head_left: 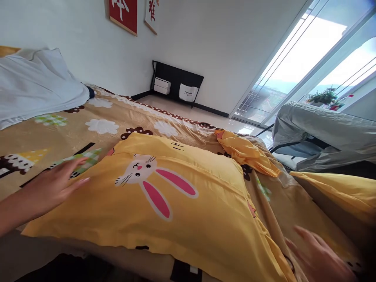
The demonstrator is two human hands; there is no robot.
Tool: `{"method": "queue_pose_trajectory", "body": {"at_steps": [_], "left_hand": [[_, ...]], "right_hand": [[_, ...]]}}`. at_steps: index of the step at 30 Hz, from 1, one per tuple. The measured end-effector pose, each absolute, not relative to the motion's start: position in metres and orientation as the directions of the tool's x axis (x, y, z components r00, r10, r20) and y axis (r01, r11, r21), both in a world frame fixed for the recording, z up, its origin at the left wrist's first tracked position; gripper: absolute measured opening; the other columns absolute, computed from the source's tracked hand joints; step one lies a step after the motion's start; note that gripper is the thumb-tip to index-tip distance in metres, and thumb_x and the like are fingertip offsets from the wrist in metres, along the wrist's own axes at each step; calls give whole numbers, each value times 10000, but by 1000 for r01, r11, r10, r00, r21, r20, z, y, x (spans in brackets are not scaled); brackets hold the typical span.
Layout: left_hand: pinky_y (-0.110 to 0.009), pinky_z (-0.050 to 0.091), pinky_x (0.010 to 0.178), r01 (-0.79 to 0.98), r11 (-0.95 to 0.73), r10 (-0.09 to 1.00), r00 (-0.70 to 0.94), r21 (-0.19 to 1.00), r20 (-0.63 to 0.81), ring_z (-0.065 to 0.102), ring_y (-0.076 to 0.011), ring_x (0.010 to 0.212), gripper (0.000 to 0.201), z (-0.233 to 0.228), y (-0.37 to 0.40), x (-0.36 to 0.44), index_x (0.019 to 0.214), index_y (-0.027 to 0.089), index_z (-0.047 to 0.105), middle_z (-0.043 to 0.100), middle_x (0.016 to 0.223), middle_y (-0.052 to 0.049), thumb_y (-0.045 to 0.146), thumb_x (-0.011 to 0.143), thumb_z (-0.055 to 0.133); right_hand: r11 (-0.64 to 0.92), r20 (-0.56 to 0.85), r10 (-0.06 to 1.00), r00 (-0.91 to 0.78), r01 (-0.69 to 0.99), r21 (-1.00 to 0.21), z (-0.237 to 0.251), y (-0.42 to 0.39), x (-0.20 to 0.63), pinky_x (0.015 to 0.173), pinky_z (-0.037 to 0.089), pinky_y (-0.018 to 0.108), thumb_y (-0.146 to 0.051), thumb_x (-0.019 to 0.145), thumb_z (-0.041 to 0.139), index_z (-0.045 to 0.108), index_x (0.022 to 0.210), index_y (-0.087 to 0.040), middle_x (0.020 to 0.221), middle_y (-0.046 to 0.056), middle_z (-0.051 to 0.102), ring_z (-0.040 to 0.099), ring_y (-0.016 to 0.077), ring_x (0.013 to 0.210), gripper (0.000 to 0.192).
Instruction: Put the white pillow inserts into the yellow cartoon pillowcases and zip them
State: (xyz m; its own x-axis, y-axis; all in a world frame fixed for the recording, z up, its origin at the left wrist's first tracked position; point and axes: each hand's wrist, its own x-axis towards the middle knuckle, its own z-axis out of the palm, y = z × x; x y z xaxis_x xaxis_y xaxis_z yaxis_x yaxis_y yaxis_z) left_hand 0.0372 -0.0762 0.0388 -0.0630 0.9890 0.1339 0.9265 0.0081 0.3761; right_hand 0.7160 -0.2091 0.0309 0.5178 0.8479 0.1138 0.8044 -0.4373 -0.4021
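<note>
A yellow pillow (205, 219) printed with a white rabbit with pink ears lies flat at the near edge of the bed. An overlapping flap of its pillowcase runs across the upper part. My left hand (58, 182) is at the pillow's left side, fingers stretched out and apart, holding nothing; whether it touches the cloth I cannot tell. Beyond the pillow's lower right side is my right hand (319, 252), slightly blurred, with its fingers spread and nothing in them.
A patterned tan blanket (129, 107) covers the bed. Crumpled yellow cloth (246, 150) lies past the pillow, and more yellow fabric (340, 190) is at right. White cloth (38, 84) sits at left. A grey-covered piece of furniture (323, 125) stands by the window.
</note>
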Motion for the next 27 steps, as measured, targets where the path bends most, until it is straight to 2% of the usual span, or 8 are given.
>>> {"method": "queue_pose_trajectory", "body": {"at_steps": [2,4,7,9,12,15,18,27], "left_hand": [[-383,331,1094,912,-281,945,208,299,253,476,-252,1303,583,81,-56,108,1339,344,427,487,1447,31,591,813,373],[-422,265,1131,833,-520,851,488,188,195,385,-245,1378,517,125,-31,186,1367,256,453,437,1491,-39,433,892,348],[-475,234,1139,788,-591,804,592,173,46,347,-269,1401,467,172,12,288,1345,192,505,417,1497,-122,262,887,452],[-483,215,1145,808,-550,834,542,209,101,411,-268,1359,437,176,39,330,1303,166,548,508,1417,-159,194,871,483],[-476,241,1142,833,-469,883,435,295,176,410,-256,1358,399,133,65,351,1271,140,575,537,1384,-166,191,898,440],[-460,310,1116,853,-395,918,363,341,157,419,-258,1352,420,65,71,346,1288,142,575,524,1399,-163,252,946,358],[-443,264,1154,862,-344,939,305,373,161,370,-253,1386,464,23,75,335,1316,160,570,496,1432,-142,355,962,341],[-471,104,1186,969,25,993,4,247,-118,181,-205,1468,632,13,124,230,1451,225,421,279,1573,-68,522,962,155]], "right_hand": [[-265,266,899,349,915,-305,65,-164,666,1048,380,523,-688,709,465,553,1152,-342,1334,129,552,498,373,1246,569],[-51,360,922,144,965,-256,91,-113,604,1103,329,504,-621,836,377,449,1346,-245,1424,116,490,429,322,1332,637],[173,383,922,-54,943,-283,103,-38,523,1096,338,451,-477,912,360,459,1364,-192,1424,105,504,453,286,1318,544],[185,332,942,-60,915,-359,94,2,491,1062,370,432,-392,935,352,508,1321,-187,1371,114,557,515,272,1259,464],[146,235,971,-48,897,-417,62,34,474,1011,411,428,-315,953,311,613,1181,-202,1198,100,675,597,256,1150,395],[152,229,972,-57,893,-424,31,37,476,1077,362,408,-300,948,327,632,1174,-185,1281,93,633,531,229,1252,397],[204,261,960,-99,887,-415,16,36,489,1125,315,373,-334,939,376,629,1214,-164,1342,90,589,477,202,1311,411],[-46,225,967,122,946,-320,-11,48,608,1173,240,434,-449,936,298,555,1335,-208,1453,36,478,372,208,1389,532]]}}
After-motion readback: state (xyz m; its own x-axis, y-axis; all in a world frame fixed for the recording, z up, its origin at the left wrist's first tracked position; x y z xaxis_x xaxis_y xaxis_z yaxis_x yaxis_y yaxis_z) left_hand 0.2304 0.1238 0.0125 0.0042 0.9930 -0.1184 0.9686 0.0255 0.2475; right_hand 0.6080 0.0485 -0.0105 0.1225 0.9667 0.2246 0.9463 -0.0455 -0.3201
